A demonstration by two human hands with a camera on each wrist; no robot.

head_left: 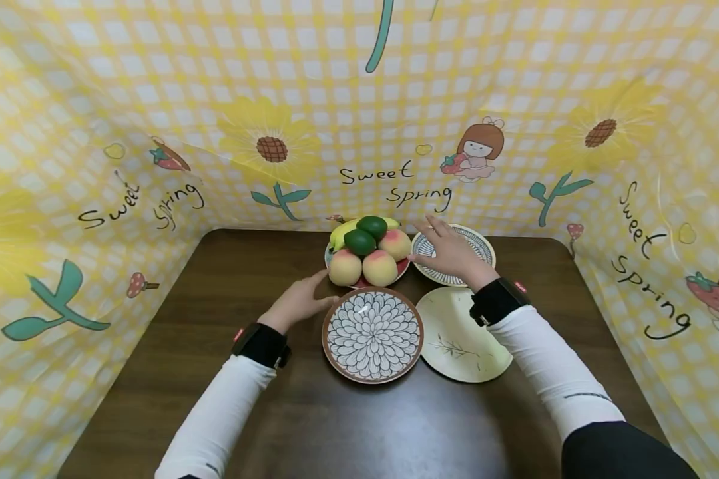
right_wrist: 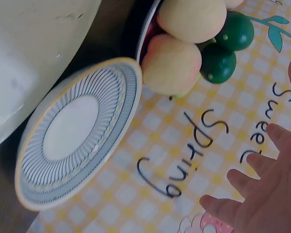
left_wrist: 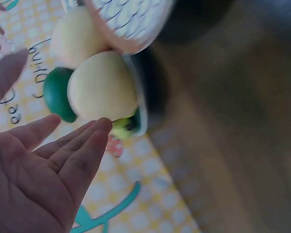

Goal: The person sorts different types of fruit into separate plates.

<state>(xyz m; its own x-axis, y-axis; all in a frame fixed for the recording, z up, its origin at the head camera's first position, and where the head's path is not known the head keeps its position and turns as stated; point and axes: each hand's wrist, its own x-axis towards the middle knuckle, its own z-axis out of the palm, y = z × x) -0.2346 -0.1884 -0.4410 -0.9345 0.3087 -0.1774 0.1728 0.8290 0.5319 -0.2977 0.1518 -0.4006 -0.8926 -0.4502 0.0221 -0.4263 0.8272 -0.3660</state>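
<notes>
A plate of fruit (head_left: 403,267) stands at the back middle, heaped with three peaches (head_left: 380,269), two dark green fruits (head_left: 359,242) and yellow bananas (head_left: 338,237). My left hand (head_left: 298,303) is at its left front, fingers extended; in the left wrist view the fingertips (left_wrist: 103,125) overlap the edge of a peach (left_wrist: 104,87). The thumb points toward the brown-rimmed petal-patterned plate (head_left: 373,336) in front. Over the striped plate (head_left: 482,247) on the right, my right hand (head_left: 452,256) spreads its fingers, reaching toward the fruit and holding nothing.
A pale plate with a twig design (head_left: 464,346) lies to the right of the petal-patterned plate, below my right wrist. The dark wooden table (head_left: 216,293) is enclosed at the back and sides by a yellow checked cloth (head_left: 383,120).
</notes>
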